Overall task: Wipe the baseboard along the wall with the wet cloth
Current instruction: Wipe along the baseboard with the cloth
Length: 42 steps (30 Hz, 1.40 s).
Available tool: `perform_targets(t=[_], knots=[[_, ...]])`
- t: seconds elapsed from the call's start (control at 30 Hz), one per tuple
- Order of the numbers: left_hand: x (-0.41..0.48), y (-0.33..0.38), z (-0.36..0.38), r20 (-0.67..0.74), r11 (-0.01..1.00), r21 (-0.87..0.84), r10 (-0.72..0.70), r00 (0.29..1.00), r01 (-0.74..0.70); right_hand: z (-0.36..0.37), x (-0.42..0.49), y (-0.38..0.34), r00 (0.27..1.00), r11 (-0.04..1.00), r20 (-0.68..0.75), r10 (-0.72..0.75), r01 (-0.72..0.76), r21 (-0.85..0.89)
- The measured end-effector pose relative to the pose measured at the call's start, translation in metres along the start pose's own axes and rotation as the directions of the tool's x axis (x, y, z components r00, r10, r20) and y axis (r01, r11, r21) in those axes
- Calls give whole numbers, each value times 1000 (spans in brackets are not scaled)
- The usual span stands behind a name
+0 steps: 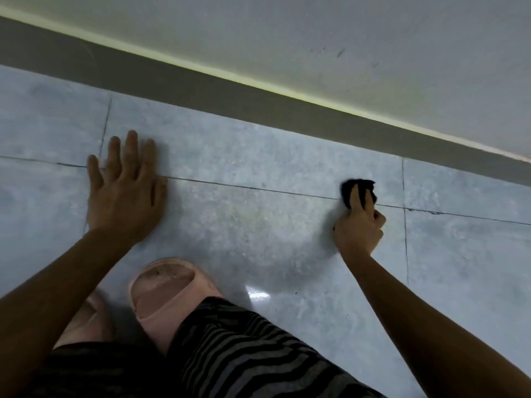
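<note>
A dark grey baseboard (258, 101) runs diagonally from upper left to right along the foot of a pale wall (344, 38). My right hand (360, 225) grips a bunched black cloth (349, 189) over the tiled floor, a short way in front of the baseboard and apart from it. Most of the cloth is hidden in my fist. My left hand (126, 191) rests flat on the floor tiles with its fingers spread and straight, pointing toward the baseboard.
The glossy grey floor tiles (273, 231) have dark grout lines. A pink slipper (166, 294) on my foot and my leg in striped trousers (244, 354) fill the lower middle. A second slipper (89, 320) shows behind my left forearm.
</note>
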<state>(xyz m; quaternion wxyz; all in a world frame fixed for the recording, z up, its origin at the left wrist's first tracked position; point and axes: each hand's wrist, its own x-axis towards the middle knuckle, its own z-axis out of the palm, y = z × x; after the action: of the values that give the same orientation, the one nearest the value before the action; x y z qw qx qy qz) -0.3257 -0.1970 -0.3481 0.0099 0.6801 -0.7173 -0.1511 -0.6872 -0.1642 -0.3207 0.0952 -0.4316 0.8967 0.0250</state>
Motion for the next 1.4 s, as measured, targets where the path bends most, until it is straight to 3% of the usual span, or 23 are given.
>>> perform_targets(t=[0.07, 0.13, 0.2, 0.3, 0.43, 0.5, 0.57, 0.63, 0.7, 0.77, 0.83, 0.9, 1.0, 1.07, 1.1, 1.23, 1.3, 1.4], knots=[[-3, -10, 1, 14, 999, -20, -33, 999, 33, 10, -22, -18, 1000, 999, -22, -10, 11, 36], [-3, -13, 3, 15, 999, -36, -33, 999, 33, 23, -51, -43, 974, 977, -90, -207, 211, 39], [-3, -13, 4, -2, 999, -25, -21, 1000, 21, 32, -74, -71, 886, 886, -85, -456, 460, 48], [-3, -19, 2, -42, 1000, 20, -4, 999, 4, 35, -86, -119, 643, 643, -6, -766, 765, 32], [-2, -40, -4, -45, 997, -6, -76, 996, 76, 38, -85, -153, 209, 207, 90, -974, 978, -30], [-3, -42, -9, -38, 999, -2, -51, 998, 51, 37, -73, -136, 121, 116, 76, -990, 991, -62], [-2, -33, -12, -38, 1000, 11, 25, 999, -24, 34, -59, -102, 148, 144, 21, -989, 981, -128], [-1, -16, -10, -21, 987, 44, 155, 988, -154, 30, -46, -56, 244, 242, -14, -970, 950, -197], [3, 4, -4, 5, 956, 69, 285, 959, -284, 23, -37, -12, 404, 395, -13, -915, 887, -238], [7, 25, 4, 45, 933, 57, 352, 935, -355, 14, -32, 25, 610, 588, 11, -793, 768, -254], [9, 40, 12, 72, 926, 45, 372, 925, -376, 4, -26, 53, 789, 761, 60, -611, 607, -231], [9, 48, 18, 71, 922, 50, 381, 922, -385, -8, -20, 75, 908, 881, 106, -404, 418, -221], [8, 49, 17, 81, 919, 51, 387, 919, -392, -23, -10, 82, 990, 978, 144, -2, 33, -208], [9, 49, 14, 94, 919, 40, 388, 917, -392, -32, 5, 74, 939, 947, 128, 319, -322, 3], [9, 49, 13, 106, 922, 35, 379, 919, -385, -34, 15, 67, 900, 875, 96, 425, -436, 210], [8, 52, 10, 150, 929, 49, 357, 922, -368, -28, 32, 22, 883, 828, 97, 459, -464, 315], [8, 53, 6, 170, 927, 59, 355, 919, -370, -21, 18, -26, 961, 954, 94, 262, -272, 128], [5, 51, 2, 210, 936, 79, 319, 924, -342, 0, -11, -95, 982, 986, 104, -161, 156, 49]])
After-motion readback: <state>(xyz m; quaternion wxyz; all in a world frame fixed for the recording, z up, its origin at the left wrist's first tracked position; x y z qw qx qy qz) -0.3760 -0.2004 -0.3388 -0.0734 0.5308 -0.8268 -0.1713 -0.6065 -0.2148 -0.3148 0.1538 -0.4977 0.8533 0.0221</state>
